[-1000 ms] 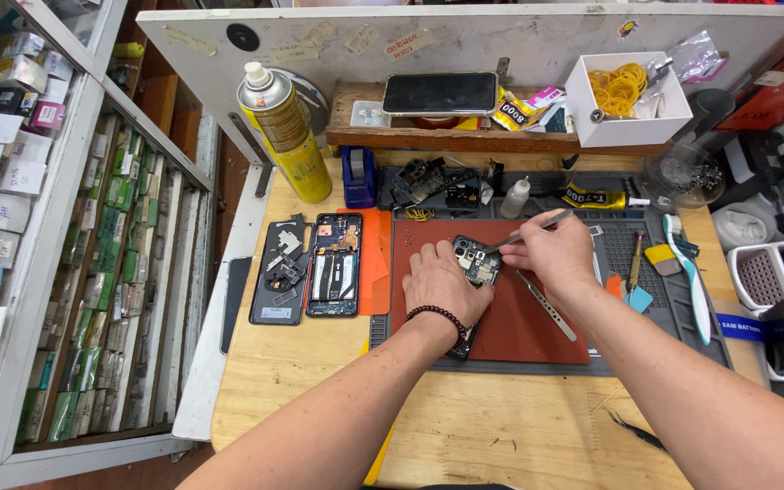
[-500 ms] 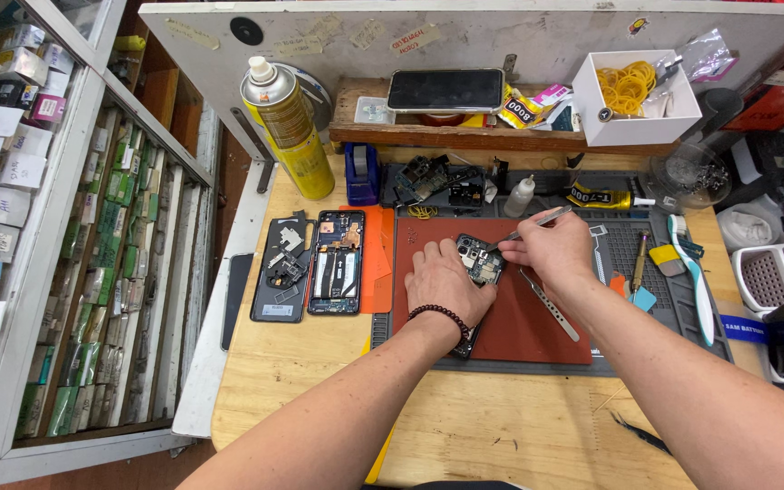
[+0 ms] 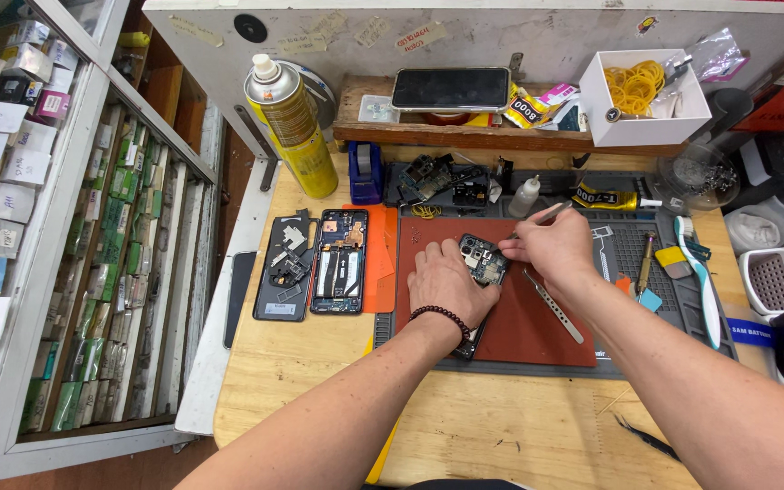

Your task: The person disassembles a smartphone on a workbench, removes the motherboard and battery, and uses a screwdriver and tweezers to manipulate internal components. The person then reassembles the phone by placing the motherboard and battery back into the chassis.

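A wooden bench (image 3: 501, 426) is seen from above, with a rack of small labelled boxes (image 3: 38, 236) standing along its left side. On the bench a dark grey work mat (image 3: 673, 299) is spread, and over its left part a red-brown mat (image 3: 537, 327) is laid.

At the far left of the bench a yellow spray can (image 3: 294, 127) stands upright, and a white box of yellow rubber bands (image 3: 646, 95) is set on the far shelf. Left of the red-brown mat two opened phone bodies (image 3: 315, 263) lie side by side.

On the red-brown mat an opened phone (image 3: 483, 259) is pressed down by the left hand (image 3: 446, 286), whose grip lies flat over the phone's near half, the fingers spread rather than curled around it. The right hand (image 3: 551, 245) is closed in a pinch on a pair of thin metal tweezers (image 3: 537, 218), whose tips are directed at the exposed camera end of the phone. A second pair of tweezers (image 3: 553, 307) lies unused on the mat just right of the phone.

The step in hand is judged to be fine work on a small part inside the phone. For the next move, a steady hold-down and an exact tip placement would be called for; whether a part is already gripped by the tips cannot be told.
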The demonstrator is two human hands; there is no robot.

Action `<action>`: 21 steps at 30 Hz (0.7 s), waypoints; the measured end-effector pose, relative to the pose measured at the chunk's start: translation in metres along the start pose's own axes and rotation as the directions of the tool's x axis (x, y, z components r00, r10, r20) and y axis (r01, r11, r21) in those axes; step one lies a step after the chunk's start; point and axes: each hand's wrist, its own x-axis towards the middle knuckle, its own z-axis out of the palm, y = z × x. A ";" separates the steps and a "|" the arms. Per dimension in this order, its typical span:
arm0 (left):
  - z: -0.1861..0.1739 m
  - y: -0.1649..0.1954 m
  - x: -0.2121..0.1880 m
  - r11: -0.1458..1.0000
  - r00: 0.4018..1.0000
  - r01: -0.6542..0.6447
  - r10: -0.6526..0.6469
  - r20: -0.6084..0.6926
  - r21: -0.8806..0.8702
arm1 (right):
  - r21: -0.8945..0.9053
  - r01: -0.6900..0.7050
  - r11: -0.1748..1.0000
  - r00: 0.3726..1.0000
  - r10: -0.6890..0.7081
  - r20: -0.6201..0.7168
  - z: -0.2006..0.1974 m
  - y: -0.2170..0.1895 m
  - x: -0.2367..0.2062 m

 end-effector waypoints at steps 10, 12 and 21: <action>0.002 0.002 -0.003 1.000 1.000 -0.011 0.011 0.005 0.008 | 0.262 -0.204 0.943 0.978 0.184 0.099 -0.022 0.028 0.017; 0.002 0.002 -0.004 1.000 1.000 -0.018 0.018 -0.002 0.006 | 0.279 -0.232 0.932 0.972 0.208 0.113 -0.025 0.030 0.017; 0.001 0.004 -0.004 1.000 1.000 -0.003 0.003 0.014 0.018 | 0.094 -0.111 0.989 0.993 0.115 -0.031 -0.008 0.010 0.004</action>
